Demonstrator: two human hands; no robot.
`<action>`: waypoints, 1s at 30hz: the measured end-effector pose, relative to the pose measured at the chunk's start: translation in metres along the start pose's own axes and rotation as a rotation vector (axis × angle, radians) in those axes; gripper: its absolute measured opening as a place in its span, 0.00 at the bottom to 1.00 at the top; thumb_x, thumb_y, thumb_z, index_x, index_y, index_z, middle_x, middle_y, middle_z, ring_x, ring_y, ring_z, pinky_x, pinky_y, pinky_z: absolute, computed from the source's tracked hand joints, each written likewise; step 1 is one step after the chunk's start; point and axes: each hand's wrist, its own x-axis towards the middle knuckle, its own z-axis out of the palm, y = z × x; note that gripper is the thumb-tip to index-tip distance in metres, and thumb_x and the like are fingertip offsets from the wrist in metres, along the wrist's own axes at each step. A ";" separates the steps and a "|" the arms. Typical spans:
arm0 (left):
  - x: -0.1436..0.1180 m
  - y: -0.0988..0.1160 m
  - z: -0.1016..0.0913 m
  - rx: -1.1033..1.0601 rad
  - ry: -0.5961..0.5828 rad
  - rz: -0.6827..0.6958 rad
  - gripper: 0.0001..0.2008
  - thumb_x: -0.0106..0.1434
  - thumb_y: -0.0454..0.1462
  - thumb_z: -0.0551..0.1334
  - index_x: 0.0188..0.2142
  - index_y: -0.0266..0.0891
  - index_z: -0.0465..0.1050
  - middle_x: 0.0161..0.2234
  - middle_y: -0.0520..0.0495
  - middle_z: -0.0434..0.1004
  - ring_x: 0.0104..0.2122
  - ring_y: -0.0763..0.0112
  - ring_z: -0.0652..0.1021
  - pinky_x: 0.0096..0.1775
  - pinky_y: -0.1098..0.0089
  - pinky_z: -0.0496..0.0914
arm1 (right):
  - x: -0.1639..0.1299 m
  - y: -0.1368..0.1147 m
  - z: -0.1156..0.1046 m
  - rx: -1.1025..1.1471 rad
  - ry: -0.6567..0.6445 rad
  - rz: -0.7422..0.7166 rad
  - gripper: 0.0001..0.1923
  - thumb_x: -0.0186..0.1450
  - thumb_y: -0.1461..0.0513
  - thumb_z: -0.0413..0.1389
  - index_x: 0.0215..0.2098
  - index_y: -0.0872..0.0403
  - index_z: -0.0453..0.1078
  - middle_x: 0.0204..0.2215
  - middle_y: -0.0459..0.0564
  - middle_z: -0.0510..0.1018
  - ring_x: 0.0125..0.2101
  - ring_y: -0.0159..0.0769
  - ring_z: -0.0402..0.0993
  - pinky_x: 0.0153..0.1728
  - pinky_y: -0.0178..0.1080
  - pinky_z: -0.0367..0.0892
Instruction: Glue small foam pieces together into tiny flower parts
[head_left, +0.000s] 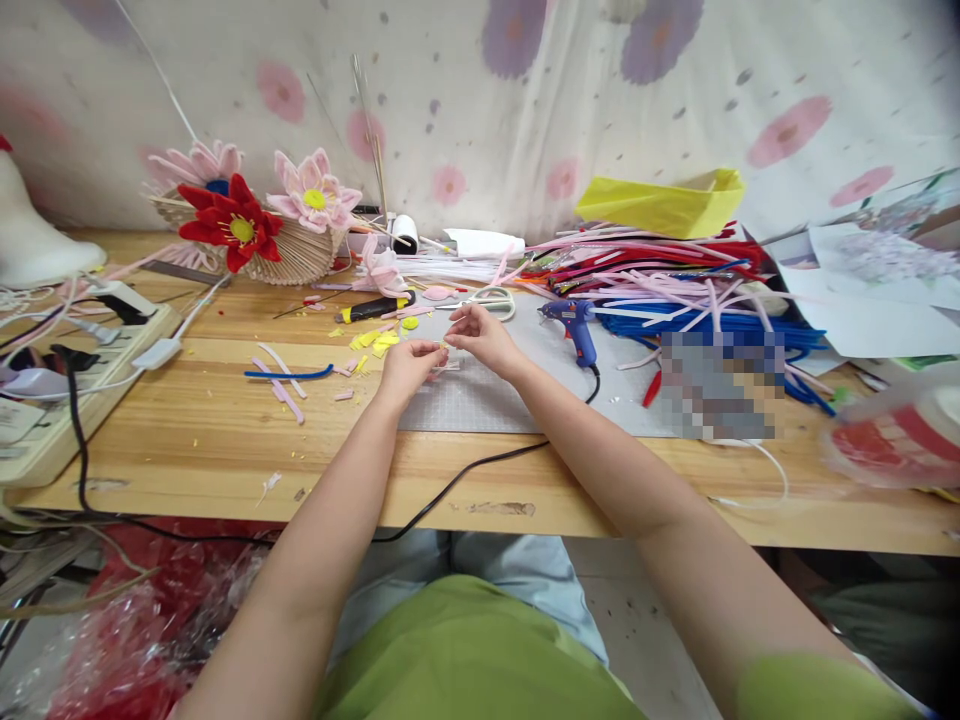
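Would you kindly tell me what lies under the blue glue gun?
The glue gun stands on a grey cutting mat laid on the wooden table. The wood beneath the mat is covered.

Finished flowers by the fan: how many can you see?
3: a red flower in front, a pink flower with a yellow centre right of it, a pale pink flower behind. Others may be hidden.

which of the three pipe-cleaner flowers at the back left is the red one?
The red pipe-cleaner flower with a yellow centre, in front on the fan-shaped stand. The other two flowers, and, are pale pink.
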 end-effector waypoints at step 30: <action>0.017 -0.012 -0.014 0.292 0.081 0.209 0.07 0.49 0.39 0.66 0.28 0.38 0.78 0.27 0.48 0.78 0.29 0.70 0.74 0.36 0.70 0.65 | 0.009 -0.026 0.001 -0.558 -0.328 -0.218 0.20 0.53 0.73 0.51 0.43 0.54 0.61 0.27 0.42 0.74 0.28 0.28 0.68 0.33 0.32 0.60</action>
